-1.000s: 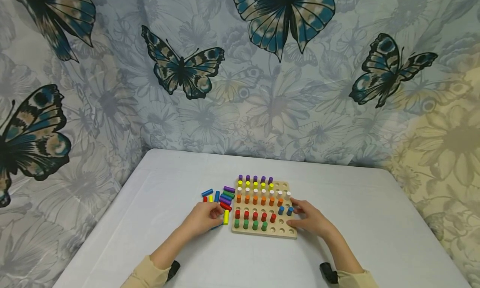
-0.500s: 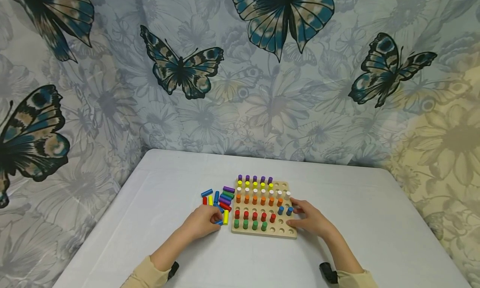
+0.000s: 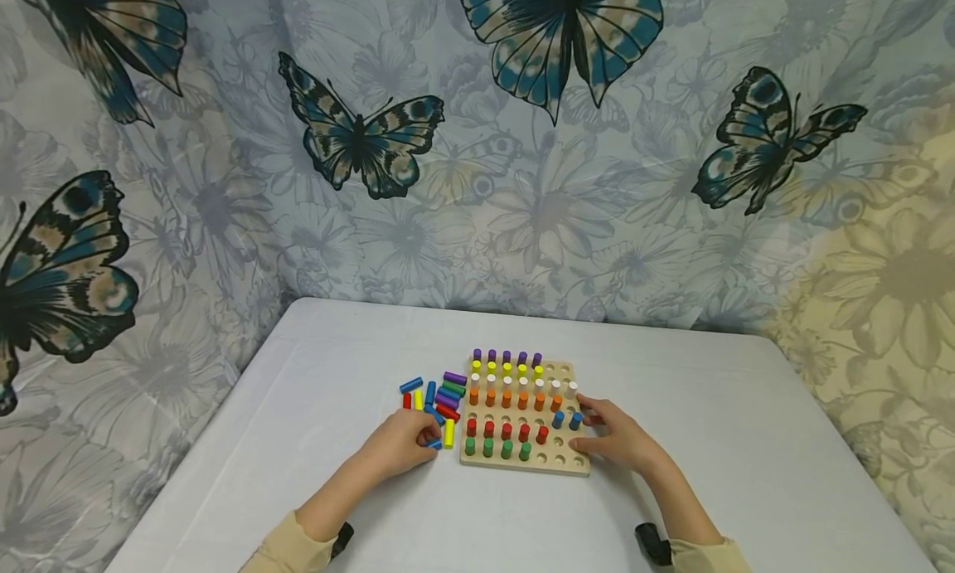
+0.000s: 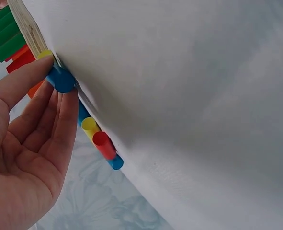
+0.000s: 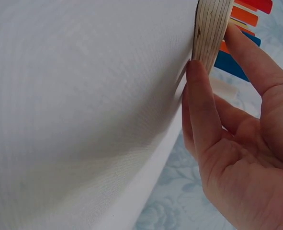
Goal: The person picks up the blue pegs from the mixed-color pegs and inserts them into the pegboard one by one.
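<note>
In the head view a wooden pegboard (image 3: pixel 522 465) stands on the white table, with rows of coloured pegs upright in its holes. Left of it my left hand (image 3: pixel 403 440) is low over the loose pegs. Thumb and index finger pinch a blue peg (image 4: pixel 63 80), seen nearly end-on in the left wrist view; the other fingers curl loosely below. My right hand (image 3: pixel 615 434) holds the board's right edge. From the right wrist, the thumb lies at the upper edge and a fingertip against the lower one, close to two blue pegs (image 3: pixel 567 420).
Loose pegs lie left of the board, among them a yellow peg (image 3: pixel 449 434), a red peg (image 3: pixel 448 411), a purple peg (image 3: pixel 455 377) and a green peg (image 3: pixel 453 387). The white table (image 3: pixel 336 349) reaches back to a wall (image 3: pixel 522 225) covered in butterflies.
My left fingertips have drawn slightly toward me and closed on the blue peg, uncovering another blue peg behind them. The right hand keeps its place on the board.
</note>
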A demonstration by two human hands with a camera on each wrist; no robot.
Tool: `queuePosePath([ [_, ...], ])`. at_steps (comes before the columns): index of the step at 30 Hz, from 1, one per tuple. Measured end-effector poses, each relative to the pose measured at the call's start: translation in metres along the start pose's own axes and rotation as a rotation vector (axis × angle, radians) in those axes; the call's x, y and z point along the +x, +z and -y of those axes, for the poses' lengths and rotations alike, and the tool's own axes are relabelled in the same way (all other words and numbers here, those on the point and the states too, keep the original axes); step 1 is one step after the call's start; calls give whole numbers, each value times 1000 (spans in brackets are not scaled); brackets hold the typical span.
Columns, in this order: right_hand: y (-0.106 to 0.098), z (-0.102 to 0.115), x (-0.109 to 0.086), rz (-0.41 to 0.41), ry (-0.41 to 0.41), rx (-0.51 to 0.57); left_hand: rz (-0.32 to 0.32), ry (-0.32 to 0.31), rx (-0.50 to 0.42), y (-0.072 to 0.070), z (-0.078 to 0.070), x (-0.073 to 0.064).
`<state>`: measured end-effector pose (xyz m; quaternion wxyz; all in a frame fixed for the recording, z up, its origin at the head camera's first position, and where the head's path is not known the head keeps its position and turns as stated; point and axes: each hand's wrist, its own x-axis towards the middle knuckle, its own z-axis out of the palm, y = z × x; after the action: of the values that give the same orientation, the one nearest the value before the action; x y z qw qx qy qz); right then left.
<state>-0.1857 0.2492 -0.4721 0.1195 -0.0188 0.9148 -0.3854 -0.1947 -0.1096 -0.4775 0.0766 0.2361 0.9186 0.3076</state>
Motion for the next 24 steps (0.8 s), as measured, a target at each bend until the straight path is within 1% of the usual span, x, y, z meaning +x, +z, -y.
queuePosePath([
  [4,0,0,0,-1,-5,-2,0,-1,-24,0,2,-1],
  [8,0,1,-1,-2,-6,-3,-11,11,-55,-2,2,-2],
  [15,0,0,-1,0,-5,-4,-34,40,-139,-6,3,-3],
  [20,1,0,0,-1,-7,-8,-65,19,-222,-6,5,-2],
  [24,1,-1,0,-4,-9,-7,-107,-8,-278,-6,5,2],
])
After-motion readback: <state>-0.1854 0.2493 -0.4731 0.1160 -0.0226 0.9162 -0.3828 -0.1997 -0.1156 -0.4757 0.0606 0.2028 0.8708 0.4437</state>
